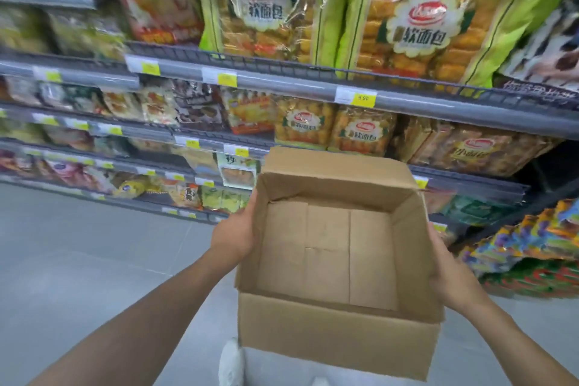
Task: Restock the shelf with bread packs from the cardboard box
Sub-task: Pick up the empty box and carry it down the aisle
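An open cardboard box (332, 332) hangs in front of me with nothing inside; its bare bottom flaps show. My left hand (235, 232) grips its left wall and my right hand (451, 269) grips its right wall. Large bread packs (416, 31) with green edges stand on the upper shelf (282, 84). Smaller bread packs (363, 131) of the same brand stand on the shelf below, just beyond the box's far flap.
Shelving with many snack packs runs from the left to the right. A stack of colourful packs (539, 244) sits low at the right. Grey floor (78, 260) lies to the left. A white shoe (232, 360) shows under the box.
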